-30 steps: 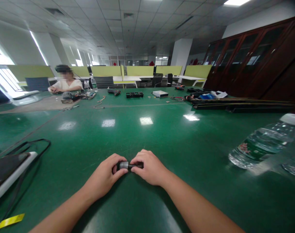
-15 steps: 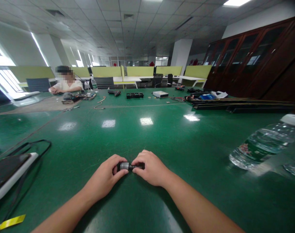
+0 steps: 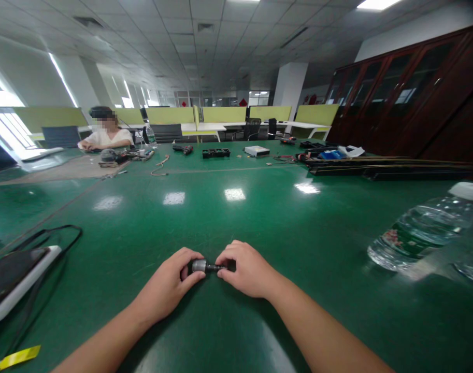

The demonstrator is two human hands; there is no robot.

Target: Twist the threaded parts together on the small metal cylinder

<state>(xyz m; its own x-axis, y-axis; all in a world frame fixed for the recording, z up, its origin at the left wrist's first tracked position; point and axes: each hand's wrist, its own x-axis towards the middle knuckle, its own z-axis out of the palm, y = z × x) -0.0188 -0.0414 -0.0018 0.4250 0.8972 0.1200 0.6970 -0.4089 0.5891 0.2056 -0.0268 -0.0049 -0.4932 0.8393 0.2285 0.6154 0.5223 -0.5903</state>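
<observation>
Between my hands, low over the green table (image 3: 154, 223), lies a small part made of a grey metal cylinder (image 3: 199, 266) with a thin dark ribbed shaft (image 3: 212, 268) running out to the right. My left hand (image 3: 170, 282) pinches the cylinder between thumb and fingers. My right hand (image 3: 246, 269) grips the shaft near its right end with thumb and fingertips. The fingers cover both ends, and the exact kind of part cannot be made out.
At the left sits a phone-like device (image 3: 14, 277) with a black strap. A water bottle (image 3: 418, 228) stands at the right. Farther back are a power drill (image 3: 183, 149), a black tray-like part (image 3: 216, 153), long dark rails (image 3: 345, 168) and a seated person (image 3: 108, 135).
My right hand has shifted slightly to the right along the shaft, so more of the shaft shows between the hands. My left hand stays in place on the cylinder.
</observation>
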